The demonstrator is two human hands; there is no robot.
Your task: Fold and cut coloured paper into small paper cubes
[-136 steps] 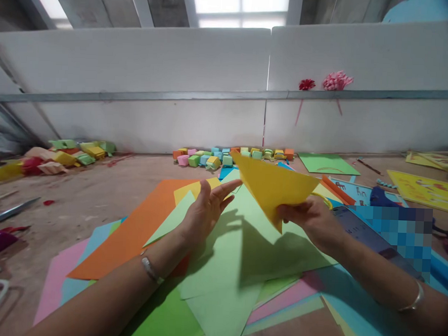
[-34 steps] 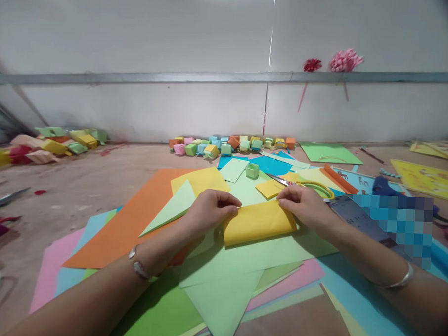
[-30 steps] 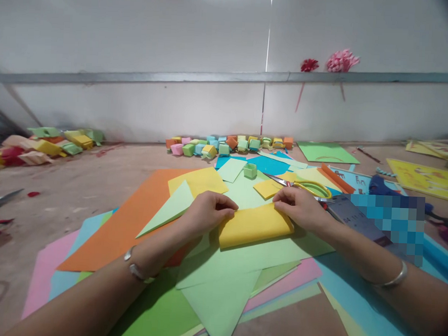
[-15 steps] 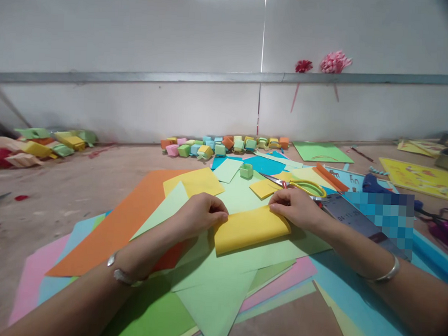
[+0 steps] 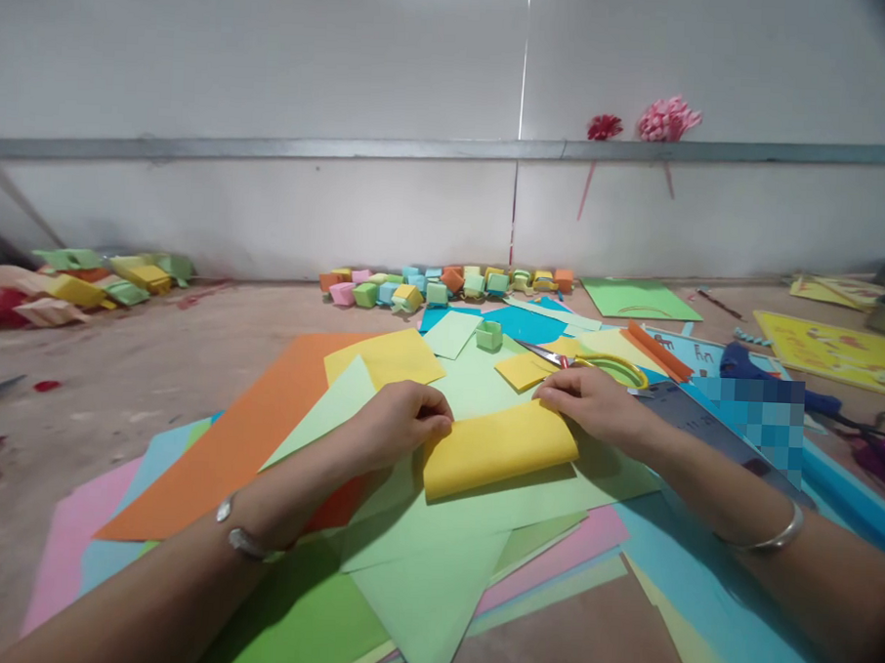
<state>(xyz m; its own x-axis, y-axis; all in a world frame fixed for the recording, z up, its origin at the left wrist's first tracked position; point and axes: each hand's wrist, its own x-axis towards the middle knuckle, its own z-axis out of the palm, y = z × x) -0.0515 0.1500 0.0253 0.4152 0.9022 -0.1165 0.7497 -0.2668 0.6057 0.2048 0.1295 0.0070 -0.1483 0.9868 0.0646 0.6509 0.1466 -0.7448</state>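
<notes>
A sheet of yellow paper point(image 5: 500, 451), bent over on itself with a rounded near edge, lies between my hands above pale green sheets point(image 5: 447, 557). My left hand point(image 5: 409, 423) pinches its far left corner between thumb and fingers. At the far right corner my right hand point(image 5: 586, 401) grips the same paper, fingers closed. Just beyond my right hand are scissors with yellow handles point(image 5: 613, 366), partly hidden by it. A small open green paper box point(image 5: 488, 336) stands a little farther back.
Orange paper point(image 5: 239, 440) spreads to the left. Many small folded paper boxes point(image 5: 436, 292) line the wall's foot. To the right lie a phone point(image 5: 695, 421), a blue glue gun point(image 5: 763, 375) and a yellow printed card point(image 5: 838, 349). Paper flowers point(image 5: 668, 119) hang on the metal rail.
The right end of the yellow paper has shifted slightly, with my right hand a little higher on it. Both hands keep their hold. The view has moved very slightly.
</notes>
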